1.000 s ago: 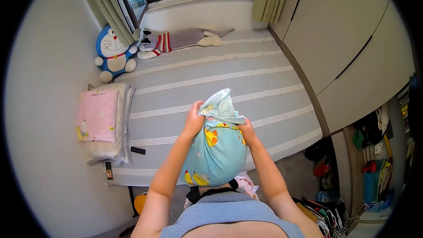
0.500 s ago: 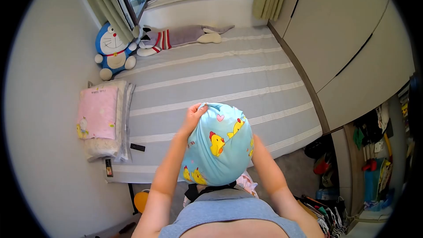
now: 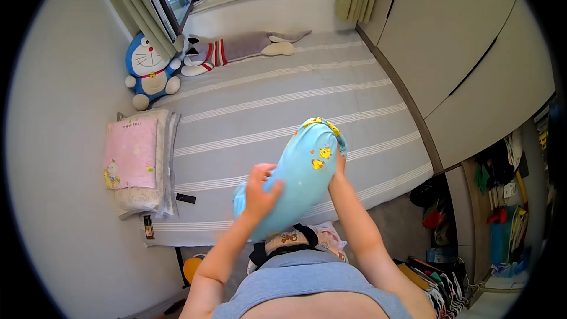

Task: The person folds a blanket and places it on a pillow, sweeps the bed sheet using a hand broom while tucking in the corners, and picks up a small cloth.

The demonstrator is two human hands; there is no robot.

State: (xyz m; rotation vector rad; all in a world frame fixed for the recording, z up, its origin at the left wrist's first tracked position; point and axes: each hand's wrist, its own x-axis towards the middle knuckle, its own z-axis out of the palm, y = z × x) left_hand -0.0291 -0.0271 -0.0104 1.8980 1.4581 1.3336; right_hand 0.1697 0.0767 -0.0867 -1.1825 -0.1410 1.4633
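In the head view, a light-blue printed bundle (image 3: pixel 304 171) is seen in front of the torso, above the near part of the striped bed (image 3: pixel 254 118). Its long axis is tilted, from about 7 o'clock to 1 o'clock. From the left hand (image 3: pixel 258 195) the bundle lies at about 2 o'clock, close by; the fingers are blurred, parted and loosely curved, and contact cannot be confirmed. The right hand (image 3: pixel 338 168) is nearer the upper end and is set against that side; its fingers are largely hidden, so their closure cannot be told. No obstacle is seen between either hand and the bundle. From the left hand, a black remote (image 3: pixel 186 199) is placed at 9 o'clock, a pink pillow (image 3: pixel 131 153) at 10 o'clock and a blue plush toy (image 3: pixel 144 62) at 11 o'clock.
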